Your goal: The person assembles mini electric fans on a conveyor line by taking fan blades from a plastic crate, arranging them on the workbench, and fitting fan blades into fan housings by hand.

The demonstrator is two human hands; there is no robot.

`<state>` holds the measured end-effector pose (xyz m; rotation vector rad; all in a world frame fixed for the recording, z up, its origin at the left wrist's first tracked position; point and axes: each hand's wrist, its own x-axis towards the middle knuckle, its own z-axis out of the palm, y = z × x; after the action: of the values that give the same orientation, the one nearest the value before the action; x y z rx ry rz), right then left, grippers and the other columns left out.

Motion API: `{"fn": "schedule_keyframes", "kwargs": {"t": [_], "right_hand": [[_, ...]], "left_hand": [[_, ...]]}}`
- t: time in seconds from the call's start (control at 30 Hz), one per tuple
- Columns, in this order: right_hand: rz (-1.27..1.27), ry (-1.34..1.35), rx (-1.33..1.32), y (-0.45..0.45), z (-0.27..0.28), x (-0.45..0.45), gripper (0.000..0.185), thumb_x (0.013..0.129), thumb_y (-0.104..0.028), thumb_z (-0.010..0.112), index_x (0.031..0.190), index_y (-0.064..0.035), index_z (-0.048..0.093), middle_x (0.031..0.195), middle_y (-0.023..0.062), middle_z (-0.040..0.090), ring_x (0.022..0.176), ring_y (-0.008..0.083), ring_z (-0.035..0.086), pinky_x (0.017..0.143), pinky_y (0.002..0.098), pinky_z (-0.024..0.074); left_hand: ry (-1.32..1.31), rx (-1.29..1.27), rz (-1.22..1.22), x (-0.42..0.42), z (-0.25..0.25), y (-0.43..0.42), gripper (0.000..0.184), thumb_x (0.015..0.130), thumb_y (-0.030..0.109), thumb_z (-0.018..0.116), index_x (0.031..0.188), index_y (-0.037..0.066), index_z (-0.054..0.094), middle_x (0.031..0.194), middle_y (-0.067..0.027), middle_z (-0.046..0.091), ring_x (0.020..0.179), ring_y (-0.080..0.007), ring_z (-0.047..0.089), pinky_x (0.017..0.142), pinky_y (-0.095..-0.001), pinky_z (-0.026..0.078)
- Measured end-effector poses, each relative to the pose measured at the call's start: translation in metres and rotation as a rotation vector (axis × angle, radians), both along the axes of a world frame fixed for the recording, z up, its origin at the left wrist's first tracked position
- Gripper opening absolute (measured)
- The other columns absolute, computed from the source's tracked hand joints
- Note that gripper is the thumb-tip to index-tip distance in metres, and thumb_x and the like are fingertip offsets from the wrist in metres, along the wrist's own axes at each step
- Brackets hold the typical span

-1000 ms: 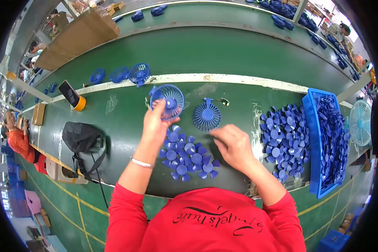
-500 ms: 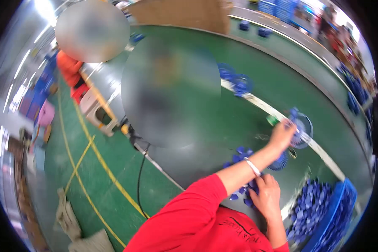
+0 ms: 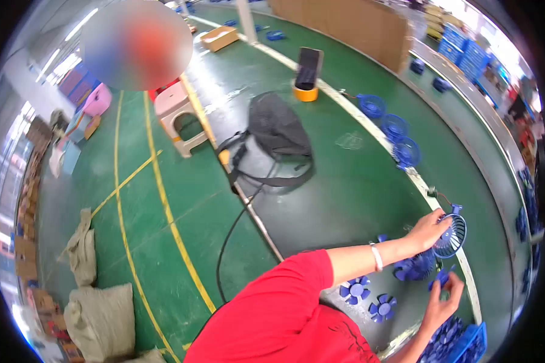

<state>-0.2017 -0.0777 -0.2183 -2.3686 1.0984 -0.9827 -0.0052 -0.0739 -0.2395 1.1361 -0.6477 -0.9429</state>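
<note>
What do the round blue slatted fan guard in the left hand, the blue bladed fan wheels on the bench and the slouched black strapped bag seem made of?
Round blue slatted fan guard: probably moulded plastic, given its thin, evenly coloured ribs; finish unclear.
Blue bladed fan wheels: likely smooth plastic, perhaps slightly glossy, by their paler hubs.
Slouched black strapped bag: seemingly matte fabric, sagging softly.

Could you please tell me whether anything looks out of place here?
Only the black bag slumped on the green bench seems odd: it looks like a personal item on a surface shared with loose fan blades. I see no spill or damage.
</note>
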Motion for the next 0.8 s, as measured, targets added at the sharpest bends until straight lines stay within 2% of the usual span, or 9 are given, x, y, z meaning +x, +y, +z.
{"fn": "schedule_keyframes", "kwargs": {"t": [0.13, 0.17, 0.2, 0.27, 0.33, 0.53, 0.57, 0.7, 0.8], "right_hand": [[0.026, -0.078, -0.328, -0.007, 0.028, 0.026, 0.039, 0.068, 0.003, 0.069, 0.106, -0.0016, 0.062, 0.094, 0.0117, 0.06, 0.086, 0.0275, 0.057, 0.078, 0.0361, 0.0458], [0.011, 0.009, -0.402, -0.01, 0.027, 0.028, 0.04, 0.068, -0.002, 0.071, 0.107, -0.0039, 0.062, 0.096, 0.0121, 0.061, 0.089, 0.0295, 0.057, 0.08, 0.0395, 0.0449], [0.034, 0.064, -0.456, -0.011, 0.031, 0.031, 0.042, 0.067, -0.007, 0.074, 0.106, -0.0043, 0.062, 0.095, 0.0119, 0.061, 0.09, 0.0299, 0.056, 0.082, 0.0412, 0.0423], [0.064, 0.092, -0.429, -0.007, 0.034, 0.037, 0.041, 0.066, -0.01, 0.075, 0.104, -0.0041, 0.061, 0.093, 0.0117, 0.059, 0.088, 0.03, 0.055, 0.082, 0.0417, 0.0405], [0.083, 0.1, -0.377, -0.004, 0.033, 0.04, 0.042, 0.066, -0.011, 0.075, 0.104, -0.0037, 0.061, 0.093, 0.0116, 0.058, 0.088, 0.0302, 0.054, 0.082, 0.042, 0.0396], [0.07, 0.077, -0.319, -0.005, 0.028, 0.035, 0.04, 0.064, -0.009, 0.075, 0.101, -0.004, 0.063, 0.088, 0.0088, 0.055, 0.084, 0.0273, 0.053, 0.078, 0.0403, 0.0397], [0.062, 0.077, -0.323, -0.007, 0.023, 0.035, 0.041, 0.063, -0.009, 0.076, 0.101, -0.0042, 0.063, 0.088, 0.0088, 0.055, 0.084, 0.0275, 0.053, 0.078, 0.0402, 0.0397], [-0.025, 0.051, -0.428, -0.009, 0.02, 0.036, 0.05, 0.06, -0.013, 0.079, 0.106, -0.005, 0.062, 0.093, 0.0095, 0.055, 0.086, 0.028, 0.053, 0.078, 0.0389, 0.0397], [-0.166, -0.12, -0.318, -0.016, 0.018, 0.038, 0.068, 0.052, -0.017, 0.085, 0.114, -0.0057, 0.059, 0.103, 0.0117, 0.053, 0.094, 0.0311, 0.054, 0.083, 0.0412, 0.0442]], "left_hand": [[0.055, -0.089, -0.176, -0.02, 0.001, 0.01, 0.039, 0.096, 0.037, 0.05, 0.116, 0.003, 0.05, 0.096, -0.0051, 0.058, 0.08, -0.0124, 0.058, 0.061, -0.0282, 0.051], [0.091, -0.042, -0.221, -0.019, 0.014, 0.02, 0.042, 0.096, 0.035, 0.05, 0.119, 0.0, 0.051, 0.1, -0.0108, 0.062, 0.082, -0.0152, 0.06, 0.07, -0.0313, 0.05], [0.001, 0.019, -0.198, -0.02, 0.015, 0.021, 0.039, 0.098, 0.034, 0.048, 0.119, 0.001, 0.052, 0.1, -0.0082, 0.062, 0.083, -0.0129, 0.058, 0.072, -0.0298, 0.049], [-0.093, -0.1, -0.126, -0.025, 0.003, 0.018, 0.037, 0.1, 0.036, 0.044, 0.116, 0.003, 0.053, 0.093, -0.0033, 0.061, 0.076, -0.0109, 0.055, 0.068, -0.0286, 0.048], [-0.014, -0.067, -0.189, -0.024, -0.003, 0.023, 0.038, 0.101, 0.038, 0.042, 0.112, 0.004, 0.054, 0.086, -0.0014, 0.057, 0.068, -0.01, 0.052, 0.061, -0.0276, 0.046], [-0.22, 0.032, -0.213, -0.02, 0.016, 0.031, 0.045, 0.098, 0.043, 0.045, 0.111, 0.0, 0.052, 0.089, -0.0059, 0.06, 0.075, -0.0126, 0.056, 0.066, -0.0276, 0.048], [-0.266, -0.022, -0.153, -0.024, 0.01, 0.027, 0.04, 0.094, 0.034, 0.056, 0.113, -0.001, 0.051, 0.095, -0.0108, 0.063, 0.082, -0.0166, 0.06, 0.074, -0.0312, 0.049], [-0.412, 0.036, -0.168, -0.023, 0.018, 0.027, 0.037, 0.085, 0.015, 0.07, 0.113, -0.002, 0.053, 0.098, -0.009, 0.063, 0.089, -0.012, 0.058, 0.08, -0.0288, 0.048], [-0.363, -0.012, -0.153, -0.022, 0.007, 0.02, 0.038, 0.082, 0.016, 0.071, 0.11, -0.003, 0.054, 0.094, -0.0153, 0.065, 0.087, -0.0199, 0.061, 0.08, -0.0336, 0.048]]}}
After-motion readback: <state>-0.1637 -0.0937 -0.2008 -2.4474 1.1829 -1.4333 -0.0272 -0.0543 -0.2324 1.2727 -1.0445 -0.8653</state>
